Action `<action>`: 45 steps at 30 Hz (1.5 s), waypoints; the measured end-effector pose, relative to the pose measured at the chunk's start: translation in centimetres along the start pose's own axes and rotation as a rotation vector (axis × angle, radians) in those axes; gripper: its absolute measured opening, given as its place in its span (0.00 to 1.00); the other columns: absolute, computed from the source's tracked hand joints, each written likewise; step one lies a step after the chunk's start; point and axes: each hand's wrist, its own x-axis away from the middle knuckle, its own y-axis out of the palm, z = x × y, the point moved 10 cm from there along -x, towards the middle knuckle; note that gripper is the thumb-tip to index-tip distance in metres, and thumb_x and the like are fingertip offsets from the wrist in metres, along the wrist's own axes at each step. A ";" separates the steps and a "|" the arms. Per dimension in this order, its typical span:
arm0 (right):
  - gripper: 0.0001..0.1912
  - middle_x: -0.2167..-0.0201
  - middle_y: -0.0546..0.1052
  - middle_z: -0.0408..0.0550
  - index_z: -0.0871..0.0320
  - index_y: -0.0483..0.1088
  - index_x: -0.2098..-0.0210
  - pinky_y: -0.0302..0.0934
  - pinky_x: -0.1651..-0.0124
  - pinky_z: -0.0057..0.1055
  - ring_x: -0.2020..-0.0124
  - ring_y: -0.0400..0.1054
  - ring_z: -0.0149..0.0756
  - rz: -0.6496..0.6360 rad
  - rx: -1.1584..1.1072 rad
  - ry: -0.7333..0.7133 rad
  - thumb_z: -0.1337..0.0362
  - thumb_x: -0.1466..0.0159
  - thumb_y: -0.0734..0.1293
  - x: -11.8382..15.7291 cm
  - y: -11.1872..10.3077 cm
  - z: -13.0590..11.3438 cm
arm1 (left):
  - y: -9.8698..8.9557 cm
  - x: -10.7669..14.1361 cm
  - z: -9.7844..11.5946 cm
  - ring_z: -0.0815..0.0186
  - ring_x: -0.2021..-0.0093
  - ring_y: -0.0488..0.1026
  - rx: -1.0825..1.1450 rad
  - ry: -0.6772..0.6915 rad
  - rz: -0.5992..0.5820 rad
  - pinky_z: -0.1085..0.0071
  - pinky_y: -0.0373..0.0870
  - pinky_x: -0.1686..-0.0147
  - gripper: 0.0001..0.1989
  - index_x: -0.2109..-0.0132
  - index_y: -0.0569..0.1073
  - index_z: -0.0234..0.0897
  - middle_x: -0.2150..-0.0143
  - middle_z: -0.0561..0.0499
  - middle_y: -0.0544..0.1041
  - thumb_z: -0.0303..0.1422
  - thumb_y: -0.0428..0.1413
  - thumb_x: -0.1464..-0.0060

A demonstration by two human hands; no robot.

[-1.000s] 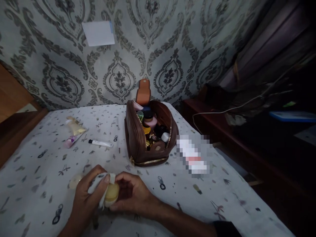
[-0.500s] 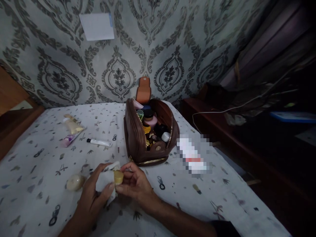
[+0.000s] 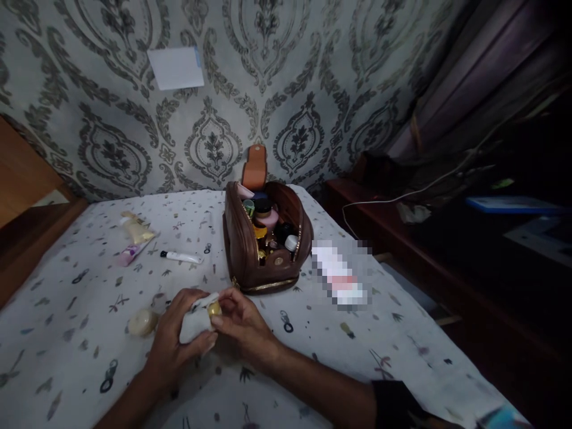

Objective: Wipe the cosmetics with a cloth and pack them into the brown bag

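At the lower centre, my left hand (image 3: 179,333) is closed round a white cloth (image 3: 195,323). A small yellow-gold container (image 3: 214,310) pokes out of the cloth's right side. The fingertips of my right hand (image 3: 243,322) pinch that container from the right. Just left of my left hand, a round cream-coloured jar (image 3: 143,322) rests on the patterned sheet (image 3: 250,381). Beyond my hands stands a brown bag (image 3: 263,274), unzipped, with several jars and bottles inside; its orange-brown flap (image 3: 254,167) points up at the back.
A white tube with a black cap (image 3: 182,257), a pink-purple tube (image 3: 129,254) and a yellowish tube (image 3: 137,229) lie at the left. Right of the bag is a pixelated item (image 3: 340,277). A white cable (image 3: 402,199) runs across the dark red furniture (image 3: 339,193).
The view has shifted slightly. My hands have turned the yellow-gold container, and less of it shows beyond the cloth. A blue item has come into view at the bottom right.
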 end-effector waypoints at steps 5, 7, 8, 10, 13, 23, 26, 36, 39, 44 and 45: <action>0.22 0.70 0.74 0.41 0.60 0.71 0.68 0.63 0.65 0.25 0.70 0.67 0.26 -0.042 -0.009 0.069 0.54 0.53 0.80 -0.1 0.4 1.0 | -0.9 -0.2 -0.1 0.64 0.71 0.71 0.002 -0.117 0.067 0.71 0.69 0.71 0.10 0.65 0.73 0.37 0.71 0.52 0.74 0.40 0.54 0.44; 0.22 0.70 0.75 0.41 0.60 0.73 0.66 0.63 0.64 0.24 0.70 0.68 0.26 -0.039 0.011 0.089 0.54 0.54 0.80 -0.1 0.4 1.3 | -1.3 -0.2 -0.4 0.67 0.74 0.68 0.018 -0.163 0.101 0.73 0.66 0.73 0.10 0.69 0.70 0.38 0.75 0.54 0.70 0.38 0.53 0.43; 0.23 0.70 0.75 0.41 0.60 0.73 0.66 0.63 0.64 0.24 0.70 0.68 0.26 -0.033 0.026 0.093 0.55 0.55 0.81 -0.1 0.4 1.4 | -1.4 -0.1 -0.6 0.68 0.75 0.67 0.030 -0.186 0.110 0.74 0.65 0.74 0.11 0.71 0.68 0.38 0.77 0.55 0.68 0.38 0.53 0.43; 0.23 0.70 0.76 0.40 0.59 0.74 0.66 0.64 0.62 0.25 0.69 0.69 0.26 -0.023 0.061 0.097 0.58 0.58 0.82 -0.1 0.3 1.6 | -1.7 0.1 -1.0 0.69 0.76 0.64 0.057 -0.212 0.153 0.74 0.63 0.74 0.14 0.74 0.65 0.38 0.78 0.57 0.65 0.39 0.53 0.43; 0.22 0.68 0.77 0.40 0.59 0.73 0.65 0.64 0.59 0.26 0.68 0.70 0.27 -0.032 0.103 0.102 0.61 0.57 0.81 -0.2 0.3 1.7 | -1.3 0.3 -2.1 0.71 0.78 0.61 0.152 -0.284 0.147 0.75 0.60 0.77 0.16 0.74 0.63 0.39 0.79 0.58 0.62 0.42 0.52 0.41; 0.22 0.70 0.75 0.39 0.56 0.67 0.67 0.63 0.66 0.25 0.71 0.67 0.26 -0.022 0.053 0.033 0.59 0.53 0.80 -0.3 0.1 0.6 | 0.4 0.2 -2.1 0.67 0.71 0.70 0.315 -0.243 -0.011 0.73 0.68 0.72 0.25 0.53 0.72 0.35 0.67 0.51 0.75 0.52 0.53 0.45; 0.20 0.69 0.75 0.41 0.57 0.73 0.66 0.64 0.64 0.25 0.71 0.67 0.26 -0.017 0.029 0.074 0.58 0.54 0.80 -0.3 0.1 0.8 | 0.3 -0.1 -1.5 0.64 0.65 0.72 0.263 -0.186 -0.021 0.71 0.69 0.65 0.24 0.52 0.71 0.35 0.62 0.48 0.75 0.48 0.59 0.49; 0.18 0.69 0.76 0.43 0.60 0.78 0.66 0.63 0.65 0.23 0.70 0.66 0.25 -0.060 -0.039 0.125 0.57 0.52 0.80 0.0 1.0 1.4 | -0.6 -0.1 0.2 0.64 0.62 0.71 0.061 -0.018 0.041 0.69 0.67 0.61 0.10 0.61 0.72 0.36 0.64 0.49 0.73 0.38 0.53 0.40; 0.17 0.71 0.75 0.42 0.61 0.78 0.67 0.62 0.67 0.21 0.71 0.65 0.24 -0.078 -0.045 0.143 0.58 0.51 0.79 -0.1 1.2 1.5 | -0.6 0.1 -1.1 0.65 0.66 0.71 0.124 -0.139 0.051 0.71 0.67 0.64 0.14 0.62 0.72 0.36 0.67 0.51 0.73 0.41 0.48 0.36; 0.18 0.69 0.77 0.40 0.58 0.75 0.65 0.65 0.69 0.20 0.72 0.69 0.24 -0.048 -0.137 0.150 0.62 0.52 0.80 -0.2 0.8 1.6 | 0.0 0.0 -2.0 0.64 0.63 0.72 0.264 -0.185 0.010 0.70 0.67 0.62 0.18 0.57 0.73 0.35 0.63 0.49 0.74 0.45 0.47 0.36; 0.18 0.69 0.77 0.39 0.58 0.74 0.65 0.66 0.68 0.20 0.72 0.69 0.24 -0.030 -0.159 0.147 0.63 0.52 0.80 -0.2 0.5 1.6 | 0.0 -0.1 -1.8 0.63 0.61 0.72 0.272 -0.155 -0.002 0.70 0.67 0.61 0.18 0.56 0.73 0.35 0.61 0.48 0.73 0.45 0.50 0.37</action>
